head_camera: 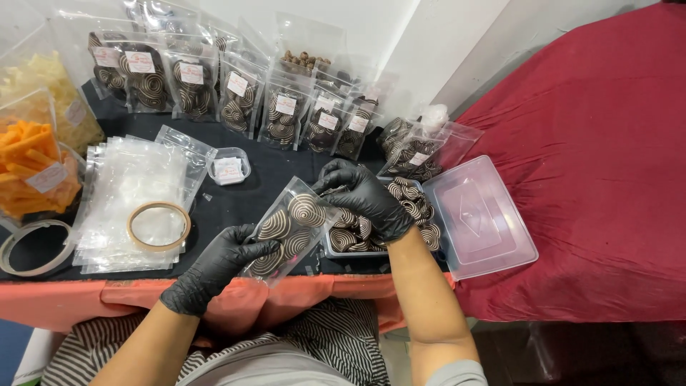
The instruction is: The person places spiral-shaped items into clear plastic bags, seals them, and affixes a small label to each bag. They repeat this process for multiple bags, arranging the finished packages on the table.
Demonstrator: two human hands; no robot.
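Head view: left hand (214, 268) grips clear pouch (289, 229) of swirl cookies over table edge; right hand (361, 196), fingers pinched at pouch mouth, above cookie tray (336, 251); lid (479, 214) beside

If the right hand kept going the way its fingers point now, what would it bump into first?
The right hand points left and slightly down, fingertips at the mouth of the clear pouch of spiral cookies that the left hand holds. It would probably meet that pouch first, though depth is hard to judge.
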